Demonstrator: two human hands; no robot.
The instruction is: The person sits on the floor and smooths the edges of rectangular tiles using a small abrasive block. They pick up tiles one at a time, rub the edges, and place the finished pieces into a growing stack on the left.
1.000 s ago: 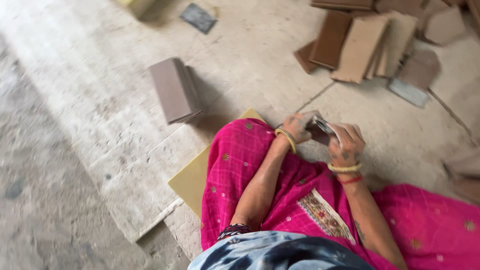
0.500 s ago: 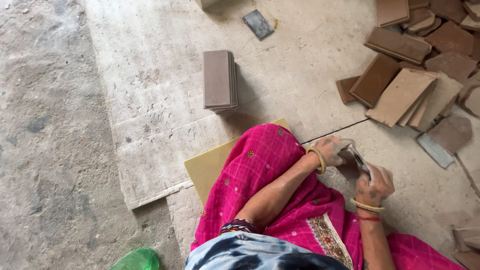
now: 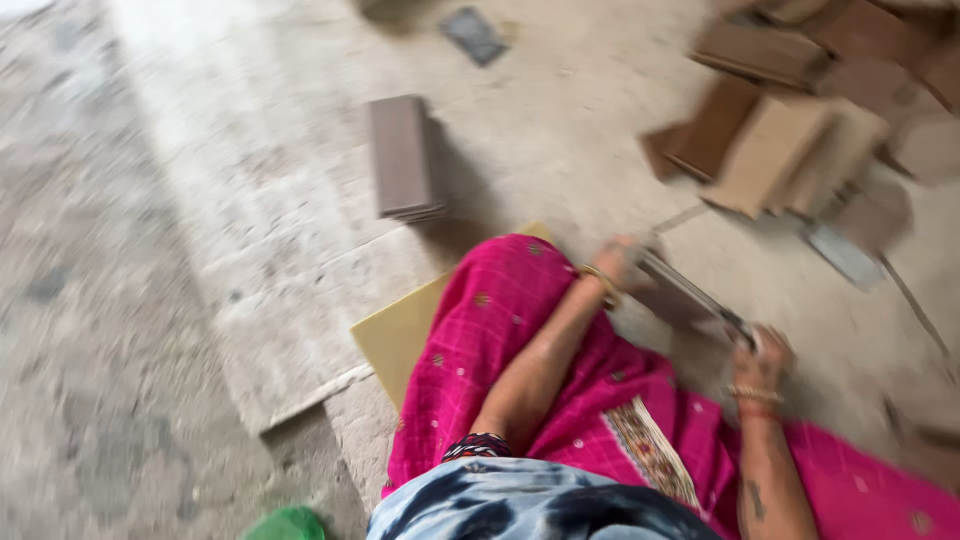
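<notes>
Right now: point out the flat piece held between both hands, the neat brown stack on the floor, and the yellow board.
flat piece [image 3: 690,292], head view, middle of its long edge between the hands.
brown stack [image 3: 402,155], head view, centre of the top face.
yellow board [image 3: 398,335], head view, bare part left of the pink cloth.

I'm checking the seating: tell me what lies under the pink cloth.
A flat yellowish board sticks out from under the pink cloth at its left edge, resting on the concrete floor. How far the board runs beneath is covered by the cloth.
</notes>
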